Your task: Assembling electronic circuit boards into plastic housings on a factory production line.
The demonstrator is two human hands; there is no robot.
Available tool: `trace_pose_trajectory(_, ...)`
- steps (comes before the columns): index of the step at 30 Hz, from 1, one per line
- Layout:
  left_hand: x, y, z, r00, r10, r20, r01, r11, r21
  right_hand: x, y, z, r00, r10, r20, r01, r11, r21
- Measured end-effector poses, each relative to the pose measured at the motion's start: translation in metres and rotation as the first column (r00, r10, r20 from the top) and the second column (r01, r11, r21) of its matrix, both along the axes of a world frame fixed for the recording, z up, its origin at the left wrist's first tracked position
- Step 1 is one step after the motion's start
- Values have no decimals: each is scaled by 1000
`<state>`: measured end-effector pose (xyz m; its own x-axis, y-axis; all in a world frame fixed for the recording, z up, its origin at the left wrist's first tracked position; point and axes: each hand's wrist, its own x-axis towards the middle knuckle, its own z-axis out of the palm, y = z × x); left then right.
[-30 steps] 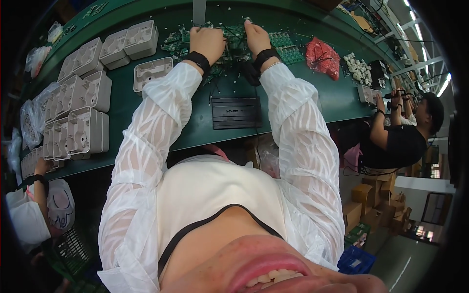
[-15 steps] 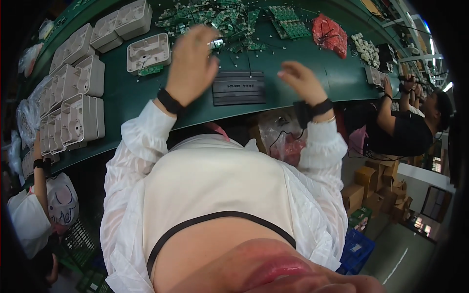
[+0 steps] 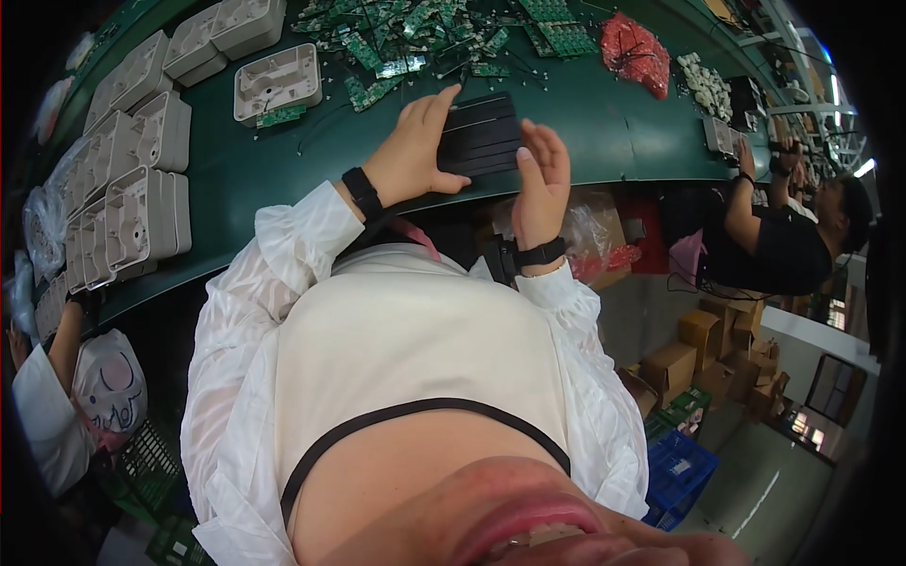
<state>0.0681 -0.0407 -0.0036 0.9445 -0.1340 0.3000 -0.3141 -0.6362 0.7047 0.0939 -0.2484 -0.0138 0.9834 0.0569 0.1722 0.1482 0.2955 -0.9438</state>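
Between my hands is a flat black rectangular panel (image 3: 481, 135) with thin light lines across it, tilted at the near side of the green workbench. My left hand (image 3: 408, 151) grips its left edge, thumb at the near corner and fingers along the far side. At the right edge, my right hand (image 3: 542, 184) is closed on the panel with the thumb on top and the fingers curled beside it. Just beyond lies a heap of green circuit boards (image 3: 377, 92) with thin wires. A pale grey plastic housing (image 3: 247, 111) sits to the left, a small green board at its near edge.
Stacked grey housings (image 3: 142, 236) line the bench's left side. Farther right lie a red plastic bag (image 3: 634, 57) with dark wires and a pile of small white parts (image 3: 703, 87). A co-worker in black (image 3: 783, 236) works at the right; another person's arm (image 3: 68, 340) reaches in at the left.
Both hands have come down and inward onto the panel, which lay untouched between them. It is now held, tilted and moved slightly right and away, its plain lined face showing.
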Motion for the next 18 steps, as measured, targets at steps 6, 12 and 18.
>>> trace_pose_trajectory(6, -11, 4, -6, 997, 2, 76, 13, 982, -190, -8, 22, 55, 985, 169, 43, -157, 965, -210)
trace_pose_trajectory(12, -8, 23, -13, 1000, -12, -23, 4, 950, -314, -2, 28, 74, 931, 301, 207, -107, 766, -634)
trace_pose_trajectory(18, -2, 18, -13, 999, 17, -27, -26, 908, -419, -8, 32, 71, 939, 250, 238, -70, 813, -578)
